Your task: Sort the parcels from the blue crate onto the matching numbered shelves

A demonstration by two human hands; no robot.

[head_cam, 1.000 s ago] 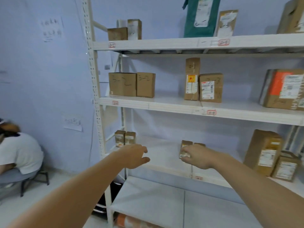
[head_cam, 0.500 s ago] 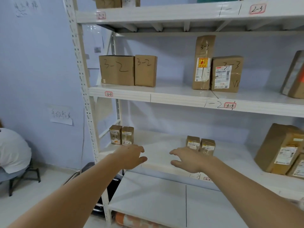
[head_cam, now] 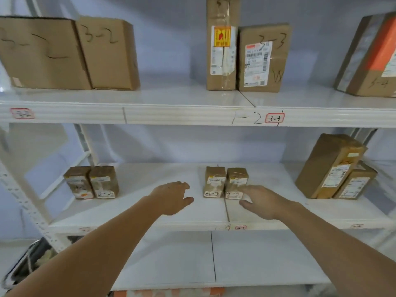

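Two small brown parcels (head_cam: 226, 182) stand side by side in the middle of the white shelf (head_cam: 150, 222) marked 4-3. My right hand (head_cam: 260, 201) hovers just in front of the right one, fingers relaxed, holding nothing. My left hand (head_cam: 172, 197) floats over the shelf to the left of the pair, also empty and loosely spread. Another pair of small parcels (head_cam: 92, 182) marked 4-2 stands further left on the same shelf. The blue crate is out of view.
The shelf above (head_cam: 171, 114) carries two 3-2 boxes (head_cam: 68, 53) at left, a tall parcel and a 3-3 box (head_cam: 246, 54) in the middle. Larger leaning parcels (head_cam: 334, 168) sit at right on my shelf. A lower shelf (head_cam: 171, 258) lies beneath my arms.
My right hand has let go of the small parcel, which now stands beside its twin, and drawn back. The view moved closer and lower toward the shelf.
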